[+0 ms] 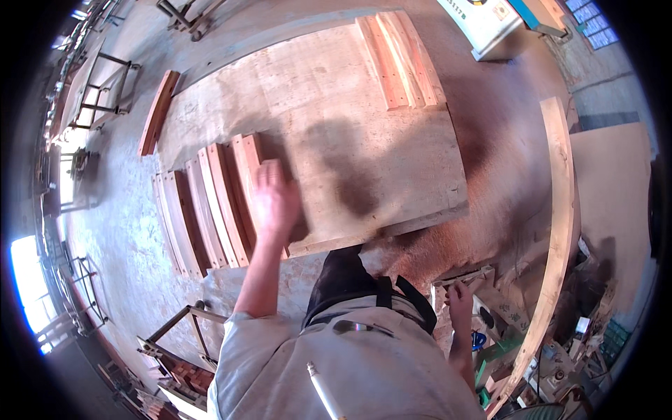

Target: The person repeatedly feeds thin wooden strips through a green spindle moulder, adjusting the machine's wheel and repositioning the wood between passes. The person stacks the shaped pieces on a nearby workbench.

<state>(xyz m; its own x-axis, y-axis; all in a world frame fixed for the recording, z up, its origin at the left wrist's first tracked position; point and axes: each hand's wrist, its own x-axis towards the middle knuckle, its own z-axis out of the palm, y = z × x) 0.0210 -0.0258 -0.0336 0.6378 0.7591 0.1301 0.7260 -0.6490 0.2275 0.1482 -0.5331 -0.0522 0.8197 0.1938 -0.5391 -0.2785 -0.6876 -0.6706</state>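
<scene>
My left hand [275, 201] lies over the right end of a row of wooden slats [218, 199], slightly blurred. Its fingers stretch forward along the rightmost slat [246, 155] and touch it. The slats lie side by side on a pale wooden board [315, 91], with small dark holes near their ends. Down at my right side hangs my right hand [458, 302], its fingers curled in beside a cluttered stand [483, 280]. Whatever those fingers may hold is too small to make out.
Several more slats [400, 63] lie on the board's far right corner. A reddish wood piece [158, 112] sits past its left edge. A long curved plank [556, 210] rises at the right. Metal frame carts [105, 87] stand far left; a white machine [483, 28] stands far right.
</scene>
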